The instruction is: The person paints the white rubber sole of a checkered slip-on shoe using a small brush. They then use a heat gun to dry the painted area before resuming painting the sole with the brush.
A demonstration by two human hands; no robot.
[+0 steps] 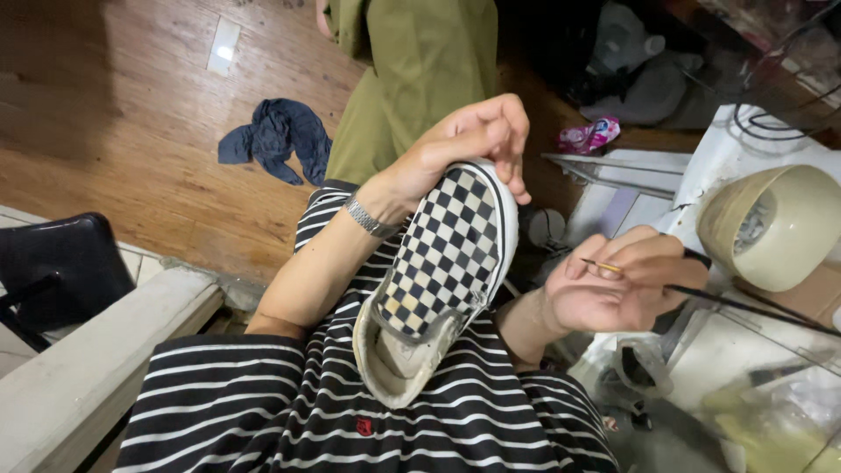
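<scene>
Left hand [455, 149] grasping checkerboard slip-on shoe [438, 271], fingers [504, 131] curled over its toe, heel resting against striped shirt [289, 412]. Right hand [613, 280], just beside the shoe, pinching thin brush [701, 298] above bench [727, 350].

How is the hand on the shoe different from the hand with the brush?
The left hand wraps around the toe of the checkered shoe, while the right hand pinches a thin brush. The left hand is raised higher and has a wristwatch; the right wrist looks bare. Both are bare hands.

black-and-white checkered shoe [442, 254], striped black-and-white shirt [289, 412], olive trousers [420, 61]
</scene>
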